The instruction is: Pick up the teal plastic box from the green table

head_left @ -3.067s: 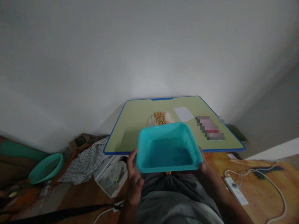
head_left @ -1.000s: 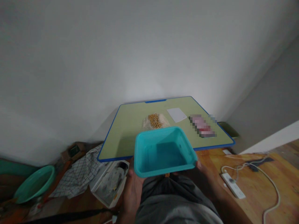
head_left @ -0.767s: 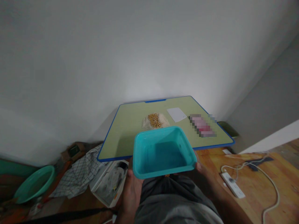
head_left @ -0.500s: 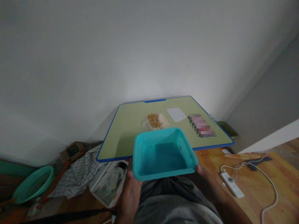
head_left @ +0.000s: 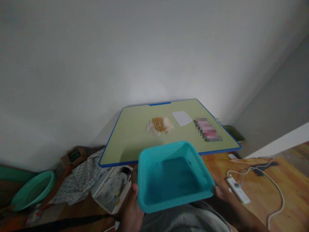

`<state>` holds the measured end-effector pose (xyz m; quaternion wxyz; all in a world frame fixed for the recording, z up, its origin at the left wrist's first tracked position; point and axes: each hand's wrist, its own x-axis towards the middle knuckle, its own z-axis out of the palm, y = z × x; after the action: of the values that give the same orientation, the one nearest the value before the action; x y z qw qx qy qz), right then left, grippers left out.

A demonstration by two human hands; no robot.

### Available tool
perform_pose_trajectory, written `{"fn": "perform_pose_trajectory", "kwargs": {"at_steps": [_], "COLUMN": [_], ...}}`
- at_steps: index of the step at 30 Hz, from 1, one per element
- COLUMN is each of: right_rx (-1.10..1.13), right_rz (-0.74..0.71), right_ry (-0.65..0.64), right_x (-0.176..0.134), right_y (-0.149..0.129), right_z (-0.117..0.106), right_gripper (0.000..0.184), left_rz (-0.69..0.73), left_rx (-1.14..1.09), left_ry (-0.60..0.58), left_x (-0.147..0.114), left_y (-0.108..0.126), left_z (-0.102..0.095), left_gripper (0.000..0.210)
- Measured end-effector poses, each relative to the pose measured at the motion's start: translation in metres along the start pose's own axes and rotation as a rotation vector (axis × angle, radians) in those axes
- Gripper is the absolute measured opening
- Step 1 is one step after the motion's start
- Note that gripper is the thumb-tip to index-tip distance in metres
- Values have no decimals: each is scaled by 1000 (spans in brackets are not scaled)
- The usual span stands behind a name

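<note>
Turquoise tub (head_left: 173, 175) held over the lap, left hand (head_left: 131, 206) and right hand (head_left: 220, 193) clamped on opposite rims. Looks empty, light, stiff plastic, smooth; rim grip suits. Beyond: green table (head_left: 130, 135), grain pile (head_left: 159, 125), white card (head_left: 182, 118).

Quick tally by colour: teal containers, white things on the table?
Teal containers: 2, the tub held by left hand and right hand, and the floor basin
White on table: 2, card, rice heap
Total: 4
</note>
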<state>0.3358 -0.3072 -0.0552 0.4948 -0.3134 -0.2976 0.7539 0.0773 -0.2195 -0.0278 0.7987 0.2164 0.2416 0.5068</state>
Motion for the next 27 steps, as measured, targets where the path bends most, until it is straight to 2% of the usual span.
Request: {"fn": "perform_pose_trajectory", "kwargs": {"at_steps": [3, 6, 8, 10, 11, 12, 15, 18, 20, 21, 22, 23, 25, 27], "right_rx": [19, 0, -39, -75, -90, -107, -168, -192, -178, -164, -141, -112, -46, -8], "right_rz": [42, 65, 100, 133, 149, 165, 195, 192, 194, 192, 183, 173, 159, 164], "right_ry": [9, 16, -6, -2, 12, 27, 27, 3, -9, -21, -26, -29, -28, -25], "right_x": [-7, -11, -13, -13, -13, -13, -9, -1, 5, 7, 10, 12, 14, 16], "right_y": [6, 6, 5, 2, 1, -1, -5, -7, -6, -4, -2, 0, 4, 7], "right_z": [-4, -6, -10, -14, -17, -19, -25, -24, -21, -19, -17, -15, -13, -14], "right_gripper": [67, 64, 64, 68, 73, 80, 96, 99, 102, 104, 104, 105, 107, 109], "left_rz": [-61, -146, -217, -292, -300, -304, -279, -284, -293, -276, -179, -214, -190, -226], "left_rx": [-44, -83, -82, -9, 10, -3, -78, -145, -275, -318, -345, -473, -487, -534], "left_ry": [-22, 1, 70, 174, 189, 147, 10, 60, 117, 347, 505, 576, 544, 520], "left_x": [-4, -20, -32, -40, -40, -40, -32, -24, -20, -19, -18, -17, -16, -17], "left_y": [-5, -17, -25, -30, -32, -33, -36, -38, -39, -38, -37, -36, -32, -26], "left_z": [-18, -55, -80, -97, -101, -104, -104, -99, -92, -87, -81, -76, -65, -50], "left_gripper": [75, 61, 43, 29, 28, 26, 32, 32, 29, 37, 27, 43, 30, 30]}}
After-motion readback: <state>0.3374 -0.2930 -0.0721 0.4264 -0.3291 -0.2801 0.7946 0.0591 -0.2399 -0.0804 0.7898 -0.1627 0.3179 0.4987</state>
